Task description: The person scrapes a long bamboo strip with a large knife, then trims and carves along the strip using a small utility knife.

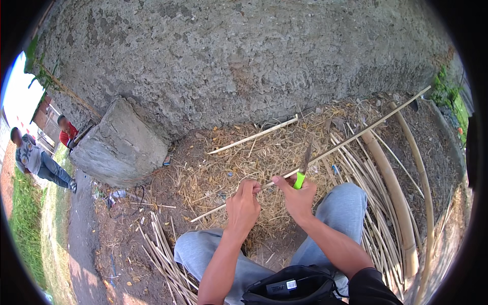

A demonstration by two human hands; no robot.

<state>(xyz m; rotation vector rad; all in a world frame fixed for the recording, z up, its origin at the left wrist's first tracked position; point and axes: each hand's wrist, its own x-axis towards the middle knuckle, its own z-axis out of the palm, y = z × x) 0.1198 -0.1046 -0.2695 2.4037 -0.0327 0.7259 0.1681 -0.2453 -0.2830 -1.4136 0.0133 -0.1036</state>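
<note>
My left hand (243, 203) pinches a long, thin bamboo strip (351, 137), which slants from low left to upper right across my lap. The fingers of my right hand (299, 197) are wrapped round a knife (299, 180) with a bright green handle. Its dark blade points up and away from me, beside the strip. My right thumb also presses against the strip, close to the left hand. Exactly where the blade meets the strip I cannot tell.
Split bamboo strips (366, 188) lie in a pile at right, beside thick bamboo poles (389, 188). More strips (162, 254) lie at lower left. Shavings (203, 173) cover the ground before a rough wall (229, 56). A concrete block (119, 145) and two people (38, 157) are at left.
</note>
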